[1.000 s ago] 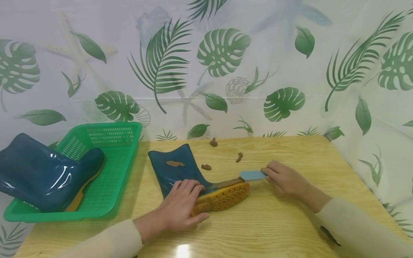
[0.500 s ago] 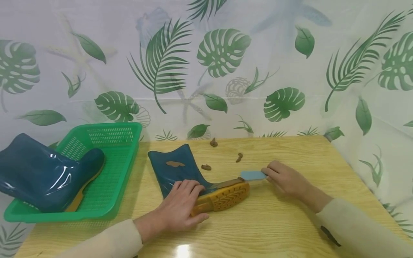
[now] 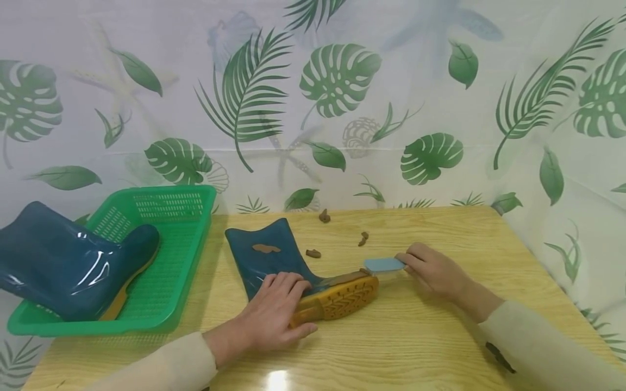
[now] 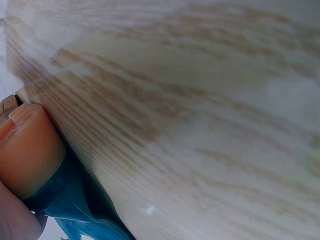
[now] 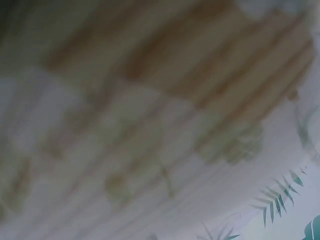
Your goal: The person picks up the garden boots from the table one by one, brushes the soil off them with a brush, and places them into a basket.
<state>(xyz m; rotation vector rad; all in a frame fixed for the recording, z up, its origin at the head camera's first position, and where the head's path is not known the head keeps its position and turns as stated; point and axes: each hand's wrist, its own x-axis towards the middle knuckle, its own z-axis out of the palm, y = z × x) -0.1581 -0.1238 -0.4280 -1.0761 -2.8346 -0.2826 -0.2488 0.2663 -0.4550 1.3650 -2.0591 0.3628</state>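
Observation:
A dark blue rubber boot [image 3: 349, 297] with a yellow-brown sole lies on its side on the wooden table. My left hand [image 3: 271, 315] holds it around the heel and ankle, fingers over the upper and thumb by the sole. The left wrist view catches the heel [image 4: 32, 150] close up. Brown mud [image 3: 342, 278] runs along the foot near the toe, and another brown patch [image 3: 266, 248] sits on the shaft. My right hand [image 3: 435, 271] pinches a flat light-blue scraper [image 3: 383, 265], whose far end meets the mud at the toe. The right wrist view shows neither hand nor scraper.
A green plastic basket [image 3: 188, 282] stands at the left with a second blue boot [image 3: 78, 266] lying in it, shaft over the rim. Small brown lumps lie behind the first boot: one [image 3: 313, 253] near it, another [image 3: 364, 239] farther right, a third [image 3: 325, 216] by the back edge.
Almost nothing differs. The scraper and right hand have shifted only very slightly at the boot's toe; the left hand and boot stay in place.

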